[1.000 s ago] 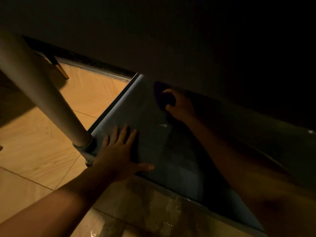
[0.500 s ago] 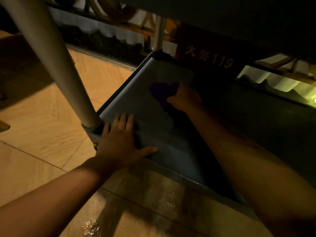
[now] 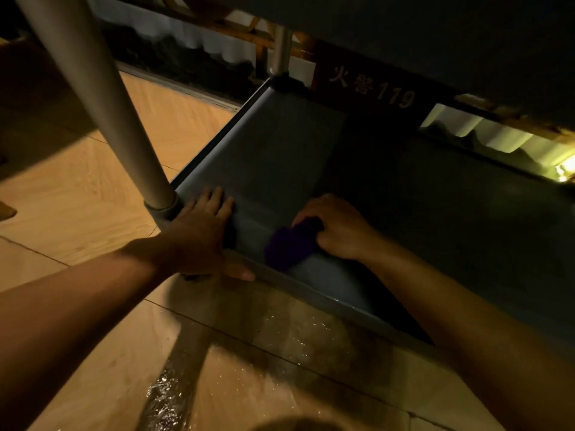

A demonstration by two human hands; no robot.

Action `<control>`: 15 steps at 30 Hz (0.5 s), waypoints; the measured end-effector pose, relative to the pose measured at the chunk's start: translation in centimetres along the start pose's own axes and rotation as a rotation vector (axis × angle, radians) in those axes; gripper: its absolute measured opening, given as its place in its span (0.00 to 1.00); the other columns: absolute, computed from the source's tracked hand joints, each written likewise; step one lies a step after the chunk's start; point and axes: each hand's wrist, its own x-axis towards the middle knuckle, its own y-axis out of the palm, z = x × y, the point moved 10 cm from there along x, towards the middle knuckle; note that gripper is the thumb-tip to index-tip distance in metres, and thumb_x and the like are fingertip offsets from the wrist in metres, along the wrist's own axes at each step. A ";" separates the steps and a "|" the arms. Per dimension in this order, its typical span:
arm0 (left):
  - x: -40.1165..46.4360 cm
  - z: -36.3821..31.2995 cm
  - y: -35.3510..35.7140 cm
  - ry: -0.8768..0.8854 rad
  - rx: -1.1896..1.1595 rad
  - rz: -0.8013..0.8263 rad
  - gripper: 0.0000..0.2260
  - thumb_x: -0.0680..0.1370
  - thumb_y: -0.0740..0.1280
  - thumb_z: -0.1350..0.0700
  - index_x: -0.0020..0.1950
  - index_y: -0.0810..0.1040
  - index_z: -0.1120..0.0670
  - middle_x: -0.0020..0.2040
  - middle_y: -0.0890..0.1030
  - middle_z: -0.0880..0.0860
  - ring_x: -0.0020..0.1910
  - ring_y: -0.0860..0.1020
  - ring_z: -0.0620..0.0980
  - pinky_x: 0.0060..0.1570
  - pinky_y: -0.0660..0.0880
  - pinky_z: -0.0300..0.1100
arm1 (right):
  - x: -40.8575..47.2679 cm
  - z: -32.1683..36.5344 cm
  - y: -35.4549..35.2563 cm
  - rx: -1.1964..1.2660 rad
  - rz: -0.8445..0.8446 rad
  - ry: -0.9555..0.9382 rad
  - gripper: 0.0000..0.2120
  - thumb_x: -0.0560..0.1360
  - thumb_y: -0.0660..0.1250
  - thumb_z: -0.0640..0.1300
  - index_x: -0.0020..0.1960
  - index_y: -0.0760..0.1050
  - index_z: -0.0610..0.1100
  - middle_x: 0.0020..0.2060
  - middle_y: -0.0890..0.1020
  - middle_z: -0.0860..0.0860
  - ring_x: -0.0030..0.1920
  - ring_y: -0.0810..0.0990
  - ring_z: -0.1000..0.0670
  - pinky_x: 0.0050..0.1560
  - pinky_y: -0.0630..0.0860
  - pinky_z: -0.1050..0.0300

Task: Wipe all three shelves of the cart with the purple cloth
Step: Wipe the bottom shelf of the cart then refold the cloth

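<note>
The cart's bottom shelf (image 3: 280, 150) is a grey metal tray lying low over the floor, dark under the shelf above it (image 3: 435, 32). My right hand (image 3: 339, 227) is shut on the bunched purple cloth (image 3: 289, 245) and presses it on the shelf close to the near rim (image 3: 311, 290). My left hand (image 3: 199, 231) lies flat, fingers spread, on the shelf's near left corner, with its thumb along the rim, beside the cart's metal post (image 3: 102, 104).
The far corner post (image 3: 281, 52) rises at the back of the shelf. Behind it stands a dark red box with white characters and "119" (image 3: 373, 88). Wet, shiny floor tiles (image 3: 236, 368) lie in front of the cart. Wooden furniture and white cloth show at the back.
My right hand has dragged the purple cloth from the far part of the shelf toward me, up to the near rim. My left hand has stayed on the corner. The view has tilted up.
</note>
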 end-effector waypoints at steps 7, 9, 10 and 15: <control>-0.1 -0.4 -0.1 -0.035 0.048 0.054 0.68 0.52 0.54 0.14 0.81 0.39 0.51 0.82 0.39 0.58 0.81 0.42 0.60 0.76 0.42 0.58 | -9.9 -4.4 -0.3 -0.081 0.110 -0.027 0.20 0.66 0.69 0.28 0.52 0.84 0.47 0.53 0.82 0.52 0.62 0.74 0.47 0.72 0.61 0.50; -0.2 -0.7 -0.7 -0.039 0.003 0.040 0.66 0.54 0.49 0.13 0.82 0.43 0.51 0.82 0.43 0.57 0.81 0.45 0.60 0.76 0.45 0.60 | -11.7 -5.3 -1.0 -0.193 0.151 -0.007 0.23 0.70 0.71 0.34 0.60 0.81 0.54 0.67 0.77 0.53 0.74 0.65 0.48 0.78 0.50 0.48; -0.1 -1.4 -1.2 -0.036 -0.035 0.012 0.62 0.57 0.46 0.13 0.82 0.47 0.51 0.82 0.47 0.57 0.80 0.48 0.60 0.76 0.47 0.61 | -12.4 -5.8 -1.2 -0.211 0.192 0.033 0.26 0.71 0.71 0.38 0.65 0.77 0.59 0.73 0.70 0.55 0.78 0.58 0.48 0.79 0.49 0.43; 0.0 -7.9 -3.0 -0.086 -0.220 -0.225 0.32 0.80 0.57 0.37 0.79 0.59 0.54 0.79 0.60 0.59 0.79 0.53 0.62 0.74 0.52 0.67 | -12.1 -7.8 -4.9 0.190 -0.060 0.452 0.31 0.77 0.63 0.59 0.78 0.59 0.58 0.79 0.63 0.50 0.77 0.62 0.44 0.75 0.63 0.47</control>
